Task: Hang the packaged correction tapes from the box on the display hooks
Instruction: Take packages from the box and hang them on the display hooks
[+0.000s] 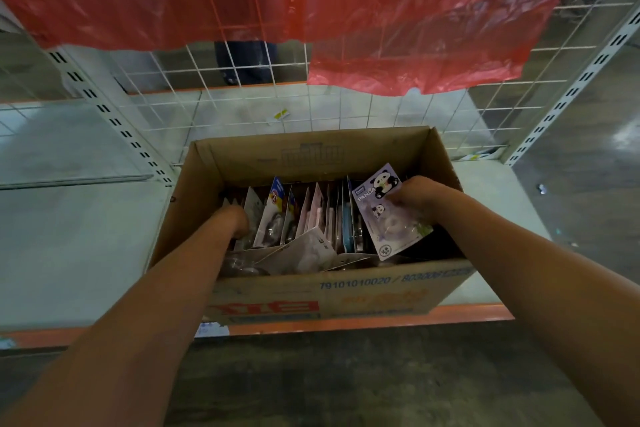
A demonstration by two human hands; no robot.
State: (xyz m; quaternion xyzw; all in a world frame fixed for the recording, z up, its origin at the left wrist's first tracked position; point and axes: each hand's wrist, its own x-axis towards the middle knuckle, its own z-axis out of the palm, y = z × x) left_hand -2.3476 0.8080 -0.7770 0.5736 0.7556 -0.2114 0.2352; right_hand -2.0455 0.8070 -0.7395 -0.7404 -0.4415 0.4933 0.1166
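My right hand (pixel 417 196) pinches the panda-printed correction tape pack (pixel 389 211) by its right edge, thumb on the front of the card, lifting it tilted above the right part of the cardboard box (pixel 311 291) in the middle of the frame. My left hand (pixel 235 220) is down among the packs (pixel 304 215) standing in rows at the left side of the box; my fingers are hidden between them, so I cannot tell whether they grip one or only part them.

The pack looks light, I judge: a thin stiff card with a clear plastic blister over the tape on its lower half. The blister looks glossy and probably slick, and the card would bend if squeezed at its middle, so holding the edge is the safer grip, leaving the top margin free for a hook. I see no hooks here, only the white wire grid (pixel 346 107) in the upper middle, behind the box.
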